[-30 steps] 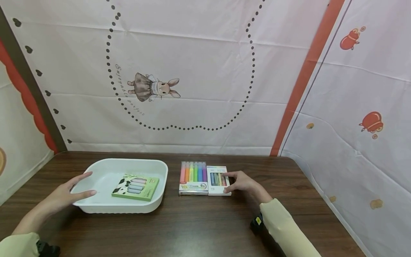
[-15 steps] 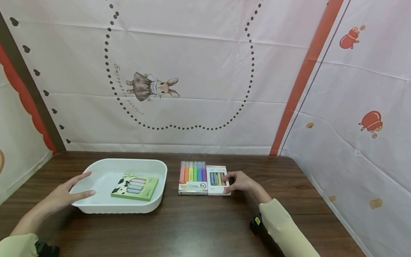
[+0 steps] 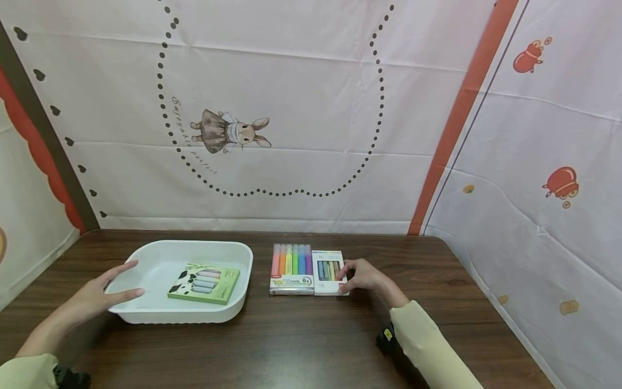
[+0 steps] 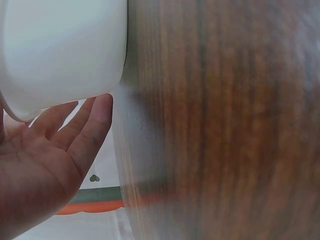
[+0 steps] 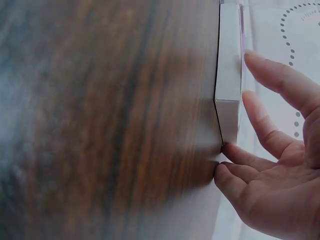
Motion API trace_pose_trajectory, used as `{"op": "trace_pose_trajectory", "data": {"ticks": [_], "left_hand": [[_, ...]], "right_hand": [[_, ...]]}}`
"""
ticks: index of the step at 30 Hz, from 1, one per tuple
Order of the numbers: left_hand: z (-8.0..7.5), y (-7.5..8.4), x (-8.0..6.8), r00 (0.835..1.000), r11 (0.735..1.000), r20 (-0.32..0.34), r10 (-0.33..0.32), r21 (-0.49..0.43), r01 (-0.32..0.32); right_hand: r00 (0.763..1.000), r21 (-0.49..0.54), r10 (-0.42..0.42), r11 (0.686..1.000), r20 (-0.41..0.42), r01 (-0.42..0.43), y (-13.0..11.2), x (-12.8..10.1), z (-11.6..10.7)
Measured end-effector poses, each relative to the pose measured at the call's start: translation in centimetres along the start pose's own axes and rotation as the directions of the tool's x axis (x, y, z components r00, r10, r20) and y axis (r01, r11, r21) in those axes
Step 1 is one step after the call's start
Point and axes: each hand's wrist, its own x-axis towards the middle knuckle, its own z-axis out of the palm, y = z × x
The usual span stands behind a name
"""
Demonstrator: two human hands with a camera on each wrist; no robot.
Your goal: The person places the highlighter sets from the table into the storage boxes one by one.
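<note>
A white plastic basin [image 3: 194, 316] stands on the left of the table in the head view. My left hand [image 3: 89, 302] holds its left rim, with thumb and index finger over the rim. In the left wrist view other fingers [image 4: 102, 110] lie against the outside of its wall. Inside the basin lies a green panda-print box [image 3: 223, 292] with pen pictures. My right hand [image 3: 366, 278] touches the right side of a white box [image 3: 330, 290] with a window showing coloured sticks. Its fingers [image 5: 262, 122] are spread, some at the box and some on the tabletop.
A clear pack of several coloured highlighters [image 3: 291, 265] lies against the white box's left side. The dark wood table [image 3: 272, 346] ends at a printed white cloth [image 3: 311, 210] behind it, with more cloth at both sides.
The view has shifted very slightly. Both hands, the basin and the boxes stay in almost the same places; the right fingers shift only a little.
</note>
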Motion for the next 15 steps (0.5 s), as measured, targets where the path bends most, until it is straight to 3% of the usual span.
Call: {"op": "trace_pose_trajectory", "data": {"ticks": [15], "left_hand": [[-0.02, 0.19, -0.12, 1.0, 1.0, 0.004, -0.001, -0.029, 0.001]], "right_hand": [[0.999, -0.055, 0.034, 0.998, -0.033, -0.036, -0.72, -0.14, 0.27]]}}
